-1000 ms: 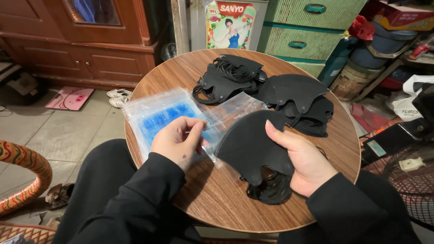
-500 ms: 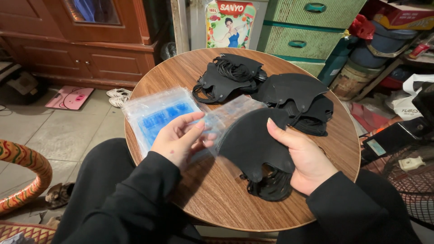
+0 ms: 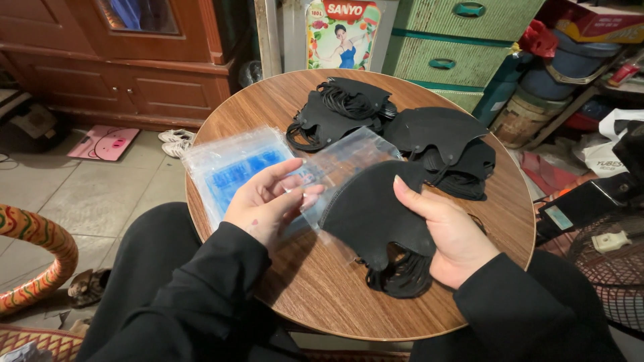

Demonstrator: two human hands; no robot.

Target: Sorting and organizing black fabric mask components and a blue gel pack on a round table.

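My right hand point(image 3: 448, 231) grips a stack of black face masks point(image 3: 369, 208) over the near half of a round wooden table point(image 3: 322, 295); their ear loops dangle below my palm. My left hand point(image 3: 268, 201) pinches the edge of a clear plastic bag point(image 3: 339, 161), and the top of the mask stack sits partly inside its open mouth. A stack of clear bags with blue print point(image 3: 231, 167) lies under and beside my left hand. Two more piles of black masks point(image 3: 335, 110) point(image 3: 446, 144) rest on the far half of the table.
Behind the table stand a dark wooden cabinet point(image 3: 134, 74), green woven drawers point(image 3: 456, 47) and a poster. Cluttered boxes, bags and a fan grille point(image 3: 610, 268) are on the right. White shoes point(image 3: 176, 142) and a pink scale point(image 3: 104, 142) lie on the tiled floor at left.
My left hand lifted one clear bag off the blue-printed stack and brought it right. The masks in my right hand now meet the bag's mouth.
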